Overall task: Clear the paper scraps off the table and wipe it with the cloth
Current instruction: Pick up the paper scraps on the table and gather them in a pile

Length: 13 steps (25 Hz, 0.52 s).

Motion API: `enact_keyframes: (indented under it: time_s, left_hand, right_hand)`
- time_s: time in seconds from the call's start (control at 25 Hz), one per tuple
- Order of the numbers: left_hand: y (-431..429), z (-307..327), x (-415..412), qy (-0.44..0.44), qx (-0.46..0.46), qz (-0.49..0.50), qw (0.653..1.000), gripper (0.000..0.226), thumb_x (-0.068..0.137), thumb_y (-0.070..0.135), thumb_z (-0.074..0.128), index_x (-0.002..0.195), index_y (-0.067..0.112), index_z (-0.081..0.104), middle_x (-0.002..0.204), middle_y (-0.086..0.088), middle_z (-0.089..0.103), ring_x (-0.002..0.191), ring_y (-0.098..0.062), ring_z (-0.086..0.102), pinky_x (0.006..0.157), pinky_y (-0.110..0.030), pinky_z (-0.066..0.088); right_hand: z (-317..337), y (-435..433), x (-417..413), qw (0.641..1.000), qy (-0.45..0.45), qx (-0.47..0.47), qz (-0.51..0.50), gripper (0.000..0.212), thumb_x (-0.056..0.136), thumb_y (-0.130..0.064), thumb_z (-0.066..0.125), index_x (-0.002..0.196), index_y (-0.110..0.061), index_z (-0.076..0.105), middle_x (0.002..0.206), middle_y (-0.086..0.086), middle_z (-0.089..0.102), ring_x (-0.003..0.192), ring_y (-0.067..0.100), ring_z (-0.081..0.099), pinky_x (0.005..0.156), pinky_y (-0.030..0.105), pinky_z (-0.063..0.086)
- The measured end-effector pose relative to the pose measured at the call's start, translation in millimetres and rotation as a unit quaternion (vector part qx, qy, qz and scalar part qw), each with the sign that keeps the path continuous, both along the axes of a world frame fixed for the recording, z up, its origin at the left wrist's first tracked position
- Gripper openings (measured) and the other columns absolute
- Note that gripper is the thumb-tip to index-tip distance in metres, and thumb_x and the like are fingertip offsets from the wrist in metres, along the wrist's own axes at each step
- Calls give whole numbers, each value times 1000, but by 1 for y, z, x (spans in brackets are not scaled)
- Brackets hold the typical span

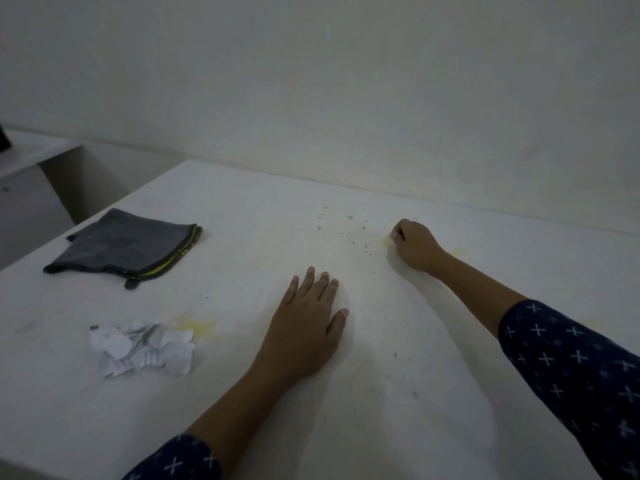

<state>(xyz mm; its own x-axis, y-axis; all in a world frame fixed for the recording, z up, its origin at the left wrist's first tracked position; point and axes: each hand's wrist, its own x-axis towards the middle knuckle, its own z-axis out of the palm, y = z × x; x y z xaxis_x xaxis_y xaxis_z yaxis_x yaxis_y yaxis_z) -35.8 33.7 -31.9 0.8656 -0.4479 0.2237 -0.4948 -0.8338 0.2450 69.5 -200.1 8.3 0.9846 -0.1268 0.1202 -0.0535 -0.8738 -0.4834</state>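
A heap of white paper scraps lies on the white table at the near left. Behind it, a folded dark grey cloth with a yellow-trimmed edge lies flat at the far left. My left hand rests palm down in the middle of the table, fingers spread, holding nothing. My right hand is curled into a loose fist farther back on the right, fingertips pinched together at a small pale yellow bit on the surface. Whether it grips anything is hidden by the fingers.
Dark specks are scattered on the table between the hands and the back wall. A yellow stain marks the surface beside the scraps. A lower white ledge stands beyond the table's left edge.
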Motion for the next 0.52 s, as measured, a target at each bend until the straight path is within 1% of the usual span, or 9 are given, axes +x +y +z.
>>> enact_keyframes:
  time_s: [0.08, 0.16, 0.24, 0.28, 0.36, 0.44, 0.48, 0.52]
  left_hand:
    - [0, 0, 0, -1, -4, 1, 1000, 67, 89, 47, 6, 148, 17, 17, 157, -1, 16, 147, -17, 1, 115, -29, -8]
    - [1, 0, 1, -2, -10, 2, 1000, 67, 89, 47, 7, 148, 16, 17, 158, -1, 15, 147, -17, 0, 115, -29, -8]
    - [0, 1, 1, 2, -20, 5, 1000, 66, 89, 45, 10, 148, 17, 14, 158, -1, 12, 147, -16, -1, 115, -28, -9]
    - [0, 2, 1, 4, -25, 2, 1000, 65, 89, 44, 12, 148, 17, 13, 158, 0, 10, 146, -15, -1, 115, -27, -8]
    - [0, 3, 1, 6, -55, -24, 998, 60, 92, 40, 16, 148, 18, 14, 158, 1, 10, 146, -12, 1, 114, -23, -7]
    - [2, 5, -2, 7, -116, -68, 991, 53, 96, 33, 27, 147, 19, 20, 157, 2, 17, 145, -8, 9, 113, -15, -2]
    - [5, 8, -4, 12, -170, -79, 982, 50, 96, 30, 32, 145, 20, 27, 154, 3, 26, 141, -4, 18, 112, -10, 4]
    - [7, 12, -7, 22, -243, -77, 967, 45, 96, 27, 36, 141, 19, 36, 147, 3, 37, 134, -1, 30, 108, -4, 14]
  right_hand:
    - [11, -3, 0, 999, -44, -13, -5, 13, 89, 4, 39, 90, -4, 50, 94, 12, 53, 86, 28, 51, 70, 29, 35]
    - [30, -4, -6, 997, -71, 6, 18, 14, 93, -4, 40, 96, -2, 54, 90, 8, 55, 81, 24, 51, 64, 27, 36]
    - [47, 0, -20, 995, -49, 60, 60, 15, 94, -7, 42, 96, -5, 56, 84, 3, 58, 71, 19, 50, 57, 24, 39]
    - [55, 4, -28, 993, -33, 84, 80, 14, 94, -8, 43, 94, -8, 57, 81, 2, 60, 68, 17, 51, 57, 24, 40]
    - [64, 16, -44, 988, -14, 96, 116, 11, 93, -12, 48, 90, -11, 58, 77, 0, 62, 65, 14, 52, 59, 24, 44]
    - [70, 30, -59, 984, -7, 98, 152, 10, 93, -15, 52, 89, -11, 60, 75, -1, 64, 62, 9, 55, 58, 20, 46]
    - [73, 38, -67, 981, -7, 102, 168, 9, 92, -14, 53, 88, -11, 61, 74, 0, 65, 61, 6, 56, 57, 18, 47]
    - [76, 45, -75, 978, -8, 106, 182, 9, 92, -13, 54, 88, -9, 61, 75, 1, 66, 59, 4, 56, 57, 17, 49]
